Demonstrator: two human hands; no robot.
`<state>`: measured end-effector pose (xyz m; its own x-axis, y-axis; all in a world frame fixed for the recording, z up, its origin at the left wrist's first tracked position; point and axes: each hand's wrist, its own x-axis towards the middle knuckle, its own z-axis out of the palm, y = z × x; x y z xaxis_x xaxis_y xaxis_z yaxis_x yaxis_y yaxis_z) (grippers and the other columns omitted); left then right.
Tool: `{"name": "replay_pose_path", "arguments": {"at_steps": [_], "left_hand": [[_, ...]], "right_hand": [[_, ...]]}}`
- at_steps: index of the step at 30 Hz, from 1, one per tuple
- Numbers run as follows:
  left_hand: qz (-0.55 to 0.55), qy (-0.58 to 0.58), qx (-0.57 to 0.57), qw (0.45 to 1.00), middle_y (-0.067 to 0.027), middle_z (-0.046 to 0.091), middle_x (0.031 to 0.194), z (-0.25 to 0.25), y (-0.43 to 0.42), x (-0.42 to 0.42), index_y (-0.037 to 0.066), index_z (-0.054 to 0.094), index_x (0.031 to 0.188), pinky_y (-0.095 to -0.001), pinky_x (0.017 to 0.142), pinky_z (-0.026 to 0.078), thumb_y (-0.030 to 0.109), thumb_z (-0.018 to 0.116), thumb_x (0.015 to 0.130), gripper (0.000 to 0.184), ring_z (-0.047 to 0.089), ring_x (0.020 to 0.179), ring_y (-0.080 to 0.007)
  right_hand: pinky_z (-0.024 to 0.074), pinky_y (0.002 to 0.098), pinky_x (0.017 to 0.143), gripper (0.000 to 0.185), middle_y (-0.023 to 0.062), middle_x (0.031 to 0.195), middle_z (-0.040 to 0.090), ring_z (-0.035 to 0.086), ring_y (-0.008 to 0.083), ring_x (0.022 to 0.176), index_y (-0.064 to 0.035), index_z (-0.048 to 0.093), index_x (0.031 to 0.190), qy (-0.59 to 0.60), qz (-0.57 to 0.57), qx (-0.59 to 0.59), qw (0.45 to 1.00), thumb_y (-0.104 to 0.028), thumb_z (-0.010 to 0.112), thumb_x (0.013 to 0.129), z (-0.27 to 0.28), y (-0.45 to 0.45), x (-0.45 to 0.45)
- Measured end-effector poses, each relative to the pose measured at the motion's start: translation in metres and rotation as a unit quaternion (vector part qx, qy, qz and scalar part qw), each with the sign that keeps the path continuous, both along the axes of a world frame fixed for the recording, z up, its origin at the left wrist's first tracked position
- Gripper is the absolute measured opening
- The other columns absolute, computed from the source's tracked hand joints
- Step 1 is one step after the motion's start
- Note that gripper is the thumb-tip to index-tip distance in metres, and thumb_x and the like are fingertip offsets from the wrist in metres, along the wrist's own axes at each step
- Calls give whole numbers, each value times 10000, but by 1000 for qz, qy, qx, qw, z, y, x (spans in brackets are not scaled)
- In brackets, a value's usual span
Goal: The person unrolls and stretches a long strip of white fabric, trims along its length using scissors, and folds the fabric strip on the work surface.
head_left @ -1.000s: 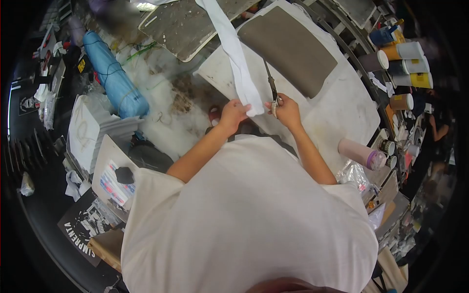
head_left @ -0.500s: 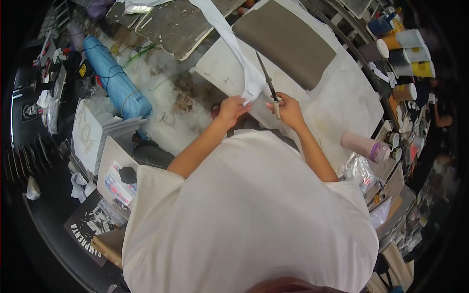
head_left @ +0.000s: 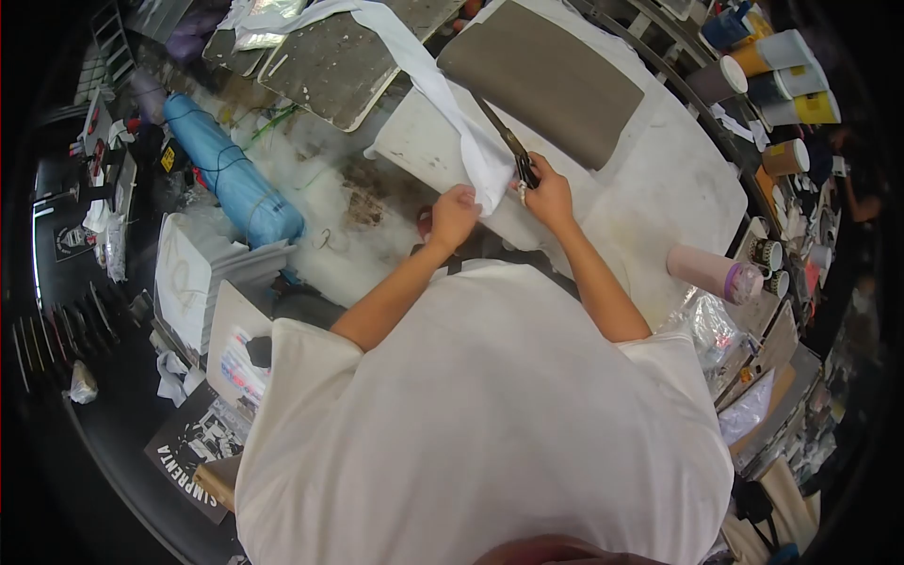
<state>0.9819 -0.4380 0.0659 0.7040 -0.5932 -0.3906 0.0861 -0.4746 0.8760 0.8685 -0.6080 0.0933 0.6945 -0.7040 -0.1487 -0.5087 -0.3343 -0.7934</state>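
A long strip of white cloth [head_left: 428, 80] runs from the top left down to my left hand [head_left: 456, 216], whose fingers are closed on its lower end. My right hand [head_left: 549, 192] is wrapped round the handles of dark scissors [head_left: 507, 135], whose blades point up and to the left, beside the cloth's right edge. The cloth widens just above my left hand. Both hands are over the near edge of a white table [head_left: 678, 188]. Beyond the scissors lies a flat grey-brown panel [head_left: 546, 80].
A pink bottle [head_left: 702, 270] lies on the table's right side, near clear plastic [head_left: 708, 330]. Several tubs [head_left: 782, 52] stand at the upper right. On the left are a blue wrapped roll [head_left: 226, 174] and cardboard [head_left: 186, 282]. Stained boards [head_left: 330, 66] are at the top.
The scissors have tilted further left, and my right hand has moved up slightly. The cloth's end has spread wider above my left hand. The whole view has shifted a little.
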Motion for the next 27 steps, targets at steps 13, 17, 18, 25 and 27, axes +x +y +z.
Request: {"name": "replay_pose_path", "arguments": {"at_steps": [13,17,18,25,27], "left_hand": [[59,-149,75,984,-92,630,778,-11,30,-5,-1,586,901,-286,628,504,176,728,807,245,622,682,-173],[-61,-161,37,984,-171,630,833,23,-23,4,3,609,905,-361,718,499,228,719,790,276,616,769,-327],[-90,-218,82,968,-179,629,824,31,-38,2,3,623,891,-361,716,496,233,718,792,268,616,769,-337],[-45,-89,19,995,-93,591,700,-28,-17,-10,14,600,866,-323,565,464,241,784,762,311,571,596,-192],[73,88,52,992,-64,607,725,-35,11,-10,20,584,796,-307,597,479,207,797,738,290,572,608,-185]], "right_hand": [[523,376,736,491,147,923,710,680,333,840,-105,597,1212,-2,51,-68,996,-141,704,735,-32,-8,3],[520,392,768,488,156,958,699,672,334,880,-77,608,1187,12,29,-17,999,-137,702,712,-19,-9,-3],[520,382,759,504,154,945,701,678,322,869,-80,611,1192,15,12,8,1000,-162,726,708,-16,-9,-6],[478,274,651,543,94,811,711,602,149,647,-34,615,1206,60,-21,57,996,-163,790,709,13,-9,-46],[475,272,650,543,91,801,706,597,145,648,-32,616,1205,66,-25,67,995,-162,791,708,8,-7,-58]]}}
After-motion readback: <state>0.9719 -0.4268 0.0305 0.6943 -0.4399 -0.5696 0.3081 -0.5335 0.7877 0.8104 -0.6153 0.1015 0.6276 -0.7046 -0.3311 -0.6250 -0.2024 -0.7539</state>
